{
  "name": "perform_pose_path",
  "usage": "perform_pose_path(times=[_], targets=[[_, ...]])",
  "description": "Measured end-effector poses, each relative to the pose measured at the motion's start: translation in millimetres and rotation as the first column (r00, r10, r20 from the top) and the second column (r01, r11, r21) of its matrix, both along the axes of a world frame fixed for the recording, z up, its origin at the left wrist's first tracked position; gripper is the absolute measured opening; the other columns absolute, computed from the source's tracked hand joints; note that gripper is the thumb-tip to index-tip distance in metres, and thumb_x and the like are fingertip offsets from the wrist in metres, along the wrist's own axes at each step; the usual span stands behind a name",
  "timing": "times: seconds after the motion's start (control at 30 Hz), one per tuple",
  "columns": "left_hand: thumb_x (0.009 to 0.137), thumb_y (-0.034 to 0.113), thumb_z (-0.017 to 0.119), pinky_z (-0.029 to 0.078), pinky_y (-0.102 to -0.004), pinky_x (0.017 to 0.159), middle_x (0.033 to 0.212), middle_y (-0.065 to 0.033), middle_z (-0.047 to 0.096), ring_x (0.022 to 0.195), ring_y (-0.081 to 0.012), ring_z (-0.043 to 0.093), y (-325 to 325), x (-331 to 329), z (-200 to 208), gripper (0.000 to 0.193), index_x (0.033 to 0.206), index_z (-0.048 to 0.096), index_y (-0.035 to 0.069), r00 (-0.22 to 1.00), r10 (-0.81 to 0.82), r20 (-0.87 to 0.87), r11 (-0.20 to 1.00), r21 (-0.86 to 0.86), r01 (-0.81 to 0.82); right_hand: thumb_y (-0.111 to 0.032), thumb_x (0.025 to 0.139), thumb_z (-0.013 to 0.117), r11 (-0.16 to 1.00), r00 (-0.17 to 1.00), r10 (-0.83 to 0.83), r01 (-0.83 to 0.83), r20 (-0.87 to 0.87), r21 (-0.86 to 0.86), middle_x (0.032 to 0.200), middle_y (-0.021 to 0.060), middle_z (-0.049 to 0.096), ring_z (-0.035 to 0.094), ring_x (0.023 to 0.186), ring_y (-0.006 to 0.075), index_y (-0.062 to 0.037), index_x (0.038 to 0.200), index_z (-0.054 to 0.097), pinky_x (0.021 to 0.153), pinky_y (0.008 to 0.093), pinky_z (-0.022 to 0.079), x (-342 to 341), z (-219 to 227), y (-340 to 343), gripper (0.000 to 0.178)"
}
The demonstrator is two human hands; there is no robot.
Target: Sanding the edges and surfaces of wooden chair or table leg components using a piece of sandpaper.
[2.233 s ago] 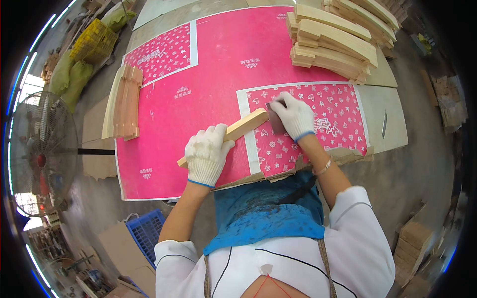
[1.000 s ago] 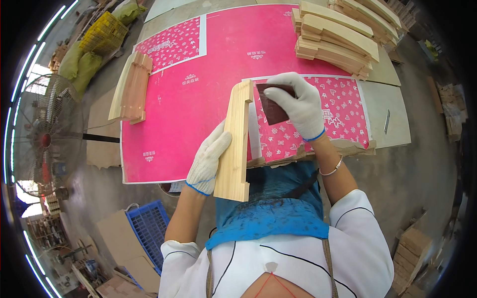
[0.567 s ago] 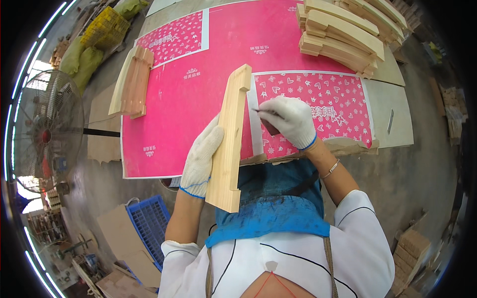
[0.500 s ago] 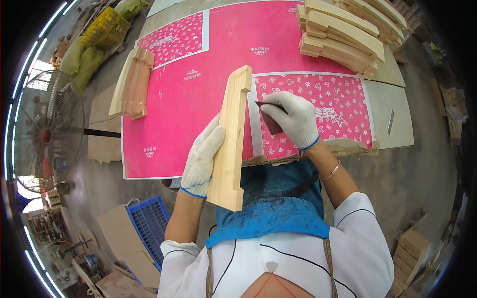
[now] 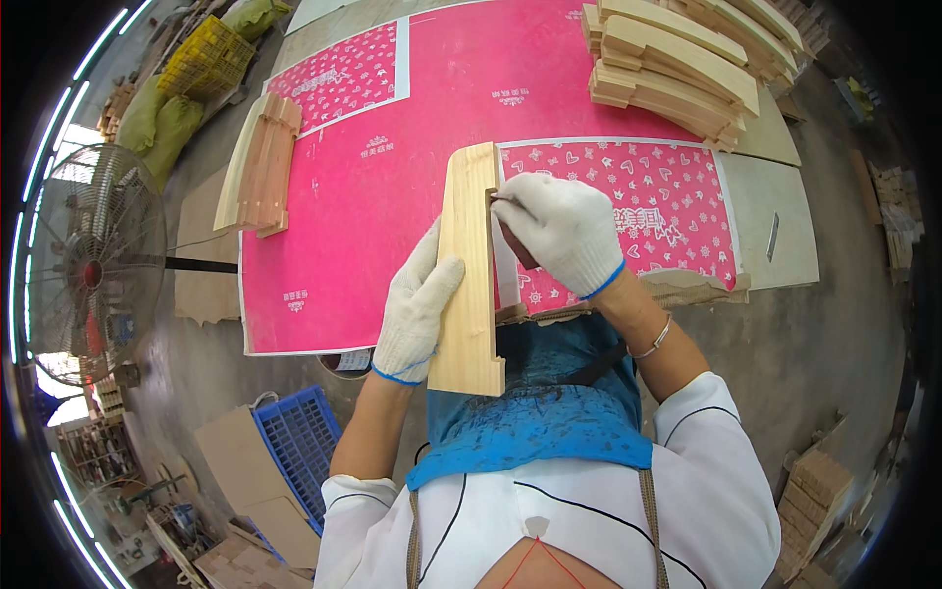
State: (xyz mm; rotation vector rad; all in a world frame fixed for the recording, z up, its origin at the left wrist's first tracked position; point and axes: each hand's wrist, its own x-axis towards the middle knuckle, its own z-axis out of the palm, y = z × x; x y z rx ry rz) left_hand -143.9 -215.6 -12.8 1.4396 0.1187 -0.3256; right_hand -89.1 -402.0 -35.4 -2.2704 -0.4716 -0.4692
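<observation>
My gloved left hand grips a pale wooden board by its left long edge, thumb across its face. The board stands nearly upright in the picture, with a notched right side and a rounded top corner. In my gloved right hand is a folded piece of dark reddish-brown sandpaper, pinched between the fingers. Those fingertips are at the board's right edge, by the upper notch. How the sandpaper's tip meets the wood is hidden by the glove.
Beneath lies a table covered in pink sheeting. Several curved wooden pieces are stacked at the far right; another group sits at the left. A thin metal blade rests on the right. A fan and blue crate stand leftward.
The board has moved slightly right and toward me and turned more upright. My right hand has come left, bringing the sandpaper up to the board's notched edge.
</observation>
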Motion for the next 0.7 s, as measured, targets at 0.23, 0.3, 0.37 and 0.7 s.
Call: perform_pose_path(times=[0.23, 0.3, 0.37, 0.7], targets=[[0.1, 0.021, 0.052, 0.044, -0.0316, 0.103, 0.142, -0.0145, 0.052, 0.124, -0.0184, 0.054, 25, 13, -13, 0.058, 0.15, 0.035, -0.003, 0.991, 0.103, 0.079, 0.995, 0.007, -0.104, -0.016, 0.086, 0.067, 0.836, 0.829, 0.531, -0.479, 0.175, -0.268, 0.07, 0.003, 0.061, 0.065, 0.065, 0.0183, -0.0099, 0.087, 0.066, 0.06, 0.0302, 0.051, -26, 18, -4, 0.006], [0.1, 0.021, 0.052, 0.045, -0.0306, 0.101, 0.141, -0.0138, 0.053, 0.121, -0.0173, 0.055, 28, 12, -12, 0.057, 0.15, 0.036, -0.003, 0.994, 0.095, 0.049, 0.995, 0.015, -0.096, -0.014, 0.088, 0.067, 0.902, 0.911, 0.411, -0.402, -0.025, 0.157, 0.076, 0.0029, 0.065, 0.065, 0.071, 0.0145, -0.0076, 0.092, 0.068, 0.065, 0.0281, 0.052, -19, 16, -15, 0.008], [0.101, 0.022, 0.051, 0.046, -0.0296, 0.099, 0.14, -0.0132, 0.054, 0.119, -0.0161, 0.056, 27, 10, -12, 0.056, 0.149, 0.038, -0.002, 0.997, 0.076, 0.019, 0.997, 0.02, -0.076, -0.009, 0.09, 0.067, 0.788, 0.913, 0.293, -0.061, -0.285, 0.613, 0.091, 0.003, 0.07, 0.063, 0.081, 0.0085, -0.002, 0.101, 0.071, 0.075, 0.0246, 0.052, -9, 11, -21, 0.014], [0.104, 0.029, 0.047, 0.055, -0.0274, 0.078, 0.118, -0.0119, 0.063, 0.097, -0.0149, 0.064, 27, 7, -21, 0.054, 0.148, 0.04, 0.001, 0.988, -0.142, -0.065, 0.99, -0.002, 0.143, -0.013, 0.084, 0.072, 0.865, 0.949, 0.309, -0.307, 0.059, 0.396, 0.084, 0.0083, 0.07, 0.069, 0.074, 0.0212, -0.0066, 0.098, 0.073, 0.068, 0.0317, 0.055, 17, -15, 4, 0.015]])
